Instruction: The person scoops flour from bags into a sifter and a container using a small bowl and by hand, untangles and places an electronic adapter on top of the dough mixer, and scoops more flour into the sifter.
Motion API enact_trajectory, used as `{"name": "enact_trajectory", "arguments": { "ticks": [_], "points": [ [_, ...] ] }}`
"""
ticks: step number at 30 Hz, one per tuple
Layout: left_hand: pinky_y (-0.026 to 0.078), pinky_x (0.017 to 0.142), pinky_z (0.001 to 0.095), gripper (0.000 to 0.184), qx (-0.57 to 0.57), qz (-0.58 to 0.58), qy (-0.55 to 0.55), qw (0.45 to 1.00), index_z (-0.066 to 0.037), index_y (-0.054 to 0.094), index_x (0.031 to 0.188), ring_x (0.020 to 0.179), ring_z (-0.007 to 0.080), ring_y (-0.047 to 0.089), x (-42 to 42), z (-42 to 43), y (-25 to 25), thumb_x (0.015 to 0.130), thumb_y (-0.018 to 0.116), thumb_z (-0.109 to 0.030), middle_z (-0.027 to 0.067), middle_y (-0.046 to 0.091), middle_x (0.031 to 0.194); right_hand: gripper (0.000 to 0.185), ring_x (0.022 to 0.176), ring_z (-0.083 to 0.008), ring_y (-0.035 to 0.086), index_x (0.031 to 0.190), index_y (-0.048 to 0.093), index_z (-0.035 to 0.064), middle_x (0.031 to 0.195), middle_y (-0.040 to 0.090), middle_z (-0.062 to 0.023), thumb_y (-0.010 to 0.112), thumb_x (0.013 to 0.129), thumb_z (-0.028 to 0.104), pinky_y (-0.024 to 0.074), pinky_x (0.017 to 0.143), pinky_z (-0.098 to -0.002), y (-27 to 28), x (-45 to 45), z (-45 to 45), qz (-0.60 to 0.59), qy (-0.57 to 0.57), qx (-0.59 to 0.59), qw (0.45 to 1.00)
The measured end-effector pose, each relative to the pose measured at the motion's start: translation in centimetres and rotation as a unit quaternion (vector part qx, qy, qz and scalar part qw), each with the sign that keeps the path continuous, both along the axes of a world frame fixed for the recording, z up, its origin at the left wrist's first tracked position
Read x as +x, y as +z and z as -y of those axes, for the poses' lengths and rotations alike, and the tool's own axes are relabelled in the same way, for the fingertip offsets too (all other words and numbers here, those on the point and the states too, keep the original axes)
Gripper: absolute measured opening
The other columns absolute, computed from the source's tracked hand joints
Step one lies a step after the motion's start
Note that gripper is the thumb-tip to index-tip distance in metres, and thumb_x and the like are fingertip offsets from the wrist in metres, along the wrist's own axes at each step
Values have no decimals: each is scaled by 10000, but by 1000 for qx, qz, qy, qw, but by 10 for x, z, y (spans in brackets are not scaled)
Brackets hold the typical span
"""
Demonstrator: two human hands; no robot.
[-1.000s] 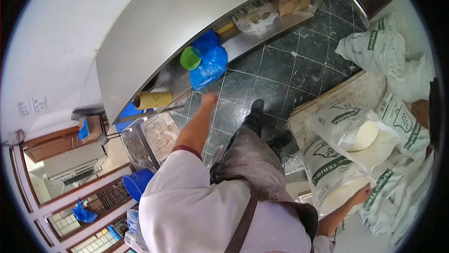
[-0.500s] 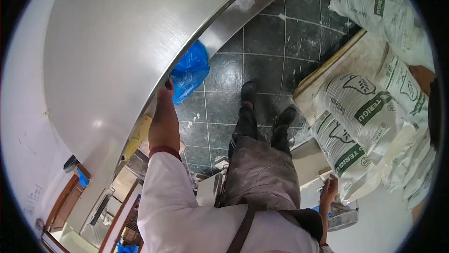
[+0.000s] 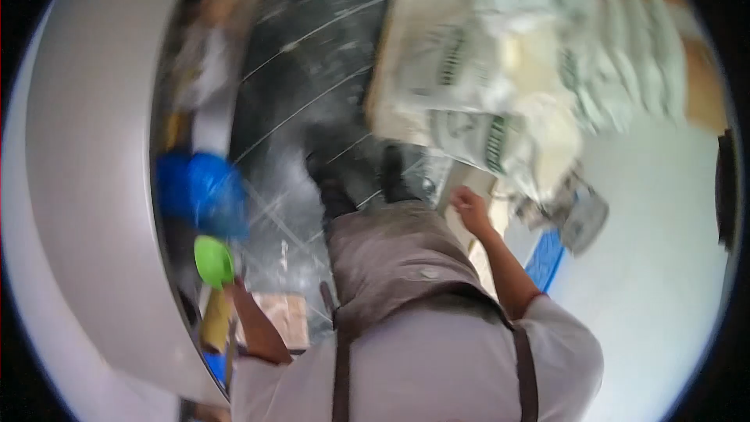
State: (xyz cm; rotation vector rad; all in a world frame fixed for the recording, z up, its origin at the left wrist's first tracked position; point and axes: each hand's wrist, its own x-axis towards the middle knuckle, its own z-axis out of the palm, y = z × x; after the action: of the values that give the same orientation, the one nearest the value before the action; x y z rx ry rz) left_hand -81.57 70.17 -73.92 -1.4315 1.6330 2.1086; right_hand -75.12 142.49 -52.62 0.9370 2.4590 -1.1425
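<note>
A bright green plastic scoop is in my left hand, low beside the steel table. The hand's fingers are closed at the scoop's lower right and partly hidden. Just above the scoop sits a blue plastic bag, under the table edge. My right hand is held out in front of the apron, fingers curled in, with nothing visible in it. Nearest to it are the white printed flour sacks. Motion blurs much of the view.
The steel table runs along the left side, its edge close to my left arm. Stacked flour sacks rest on a wooden platform at the upper right. A yellow roll and a grey metal container are nearby. Dark floor tiles carry white powder.
My left hand has left the blue bag under the table and now holds the green scoop. My right hand has risen and moved forward. The whole view has turned toward the sacks.
</note>
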Motion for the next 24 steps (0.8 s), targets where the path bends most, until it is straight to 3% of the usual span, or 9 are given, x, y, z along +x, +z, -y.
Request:
{"name": "enact_trajectory", "arguments": {
  "ticks": [1, 2, 3, 5, 11, 13, 17, 19, 24],
  "points": [
    [568, 753, 332, 480, -67, 17, 65, 995, 16, 526, 1228, 1004, 219, 625, 3, -41, 15, 933, 516, -363, 171, 598, 1188, 199, 829, -170, 600, 1026, 604, 4, 930, 635, -122, 617, 874, 132, 492, 740, -324, -2, 5, 2, 11, 6, -35, 999],
    [573, 654, 290, 368, -195, 253, -44, 946, 55, 618, 1054, 812, 219, 673, -16, -74, 43, 909, 554, -277, 182, 657, 1033, 213, 858, -189, 619, 1032, 612, 13, 964, 638, -124, 630, 869, 150, 494, 767, -323, 17, -8, 13, 22, 0, -10, 1000],
    [556, 646, 268, 279, -167, 132, 29, 977, 60, 650, 973, 733, 217, 664, -32, -138, 64, 869, 594, -193, 162, 669, 967, 283, 914, -205, 631, 1097, 604, 35, 981, 652, -113, 649, 873, 201, 495, 796, -340, 23, -11, 15, -21, 12, -55, 998],
    [502, 652, 284, 188, -60, 45, -155, 985, 20, 661, 904, 754, 151, 614, -65, -266, 146, 830, 621, -148, 77, 647, 898, 438, 964, -279, 631, 1189, 564, 56, 1092, 630, -169, 680, 842, 297, 495, 827, -372, 37, -17, 21, -29, -27, -164, 986],
    [542, 723, 320, 154, 164, -6, -490, 856, 2, 635, 890, 769, 162, 638, -72, -567, 234, 834, 570, -126, 72, 642, 863, 783, 1208, -305, 492, 1411, 288, 25, 1276, 507, -211, 686, 841, 385, 403, 1005, -381, 98, -16, -31, -170, -136, -227, 949],
    [540, 726, 318, 180, 186, -15, -546, 817, 10, 620, 887, 744, 161, 629, -49, -666, 273, 860, 549, -154, 88, 640, 847, 770, 1174, -268, 501, 1405, 273, 13, 1233, 526, -184, 690, 845, 338, 385, 1004, -374, 104, -4, -87, -290, -179, 56, 939],
    [536, 674, 307, 329, 204, 4, -628, 751, 20, 597, 976, 692, 172, 632, -13, -804, 316, 909, 557, -300, 111, 652, 819, 585, 1031, -217, 545, 1310, 405, 20, 1094, 570, -129, 670, 851, 268, 428, 888, -319, 162, 39, -250, -258, -319, -10, 912],
    [530, 603, 299, 480, 11, -52, -779, 625, 33, 623, 922, 628, 175, 645, -1, -836, 293, 895, 577, -444, 95, 650, 702, 606, 1065, -308, 541, 1264, 472, 9, 1109, 573, -176, 700, 789, 309, 431, 902, -395, 152, 58, -337, -184, -205, 143, 951],
    [516, 600, 327, 489, -136, 59, -825, 546, 22, 655, 715, 589, 199, 658, 21, -888, 271, 859, 624, -444, 119, 648, 609, 630, 1001, -351, 508, 1128, 513, -39, 1026, 524, -198, 743, 689, 350, 416, 889, -436, 60, 9, -411, -163, 7, 370, 915]
  ]
}}
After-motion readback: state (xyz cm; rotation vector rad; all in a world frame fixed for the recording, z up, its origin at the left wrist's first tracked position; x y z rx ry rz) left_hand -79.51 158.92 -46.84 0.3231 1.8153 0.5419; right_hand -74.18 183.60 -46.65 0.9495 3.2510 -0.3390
